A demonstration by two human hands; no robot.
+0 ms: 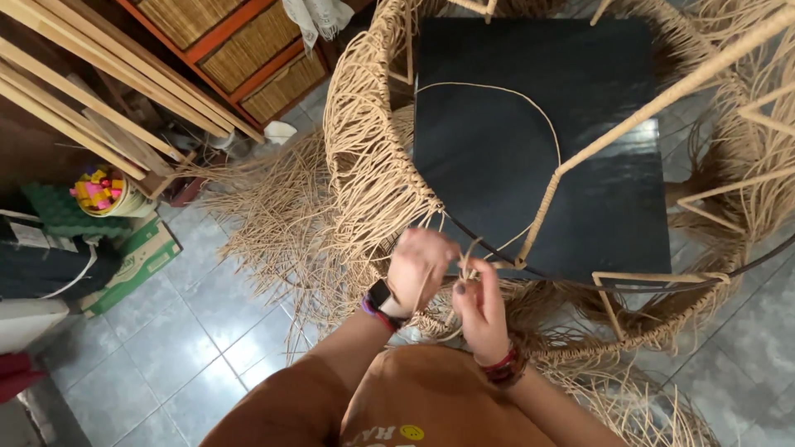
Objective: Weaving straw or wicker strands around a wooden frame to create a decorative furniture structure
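Note:
A large round frame wound with tan rattan cord (373, 157) stands in front of me, with loose strands hanging from its rim. My left hand (418, 265) and my right hand (479, 306) meet at the near rim, both pinching thin tan strands (465, 263) where a dark metal hoop (571, 280) passes. My left wrist carries a black watch. One long strand (530, 103) arcs across a black square board (530, 141) lying inside the frame.
Heaps of loose rattan fibre (273, 207) cover the grey tiled floor (166, 348) to the left. Wooden slats (91, 91) lean at the upper left beside an orange shelf with woven baskets (248, 50). A green box (137, 265) and a tub of colourful bits (101, 190) sit at left.

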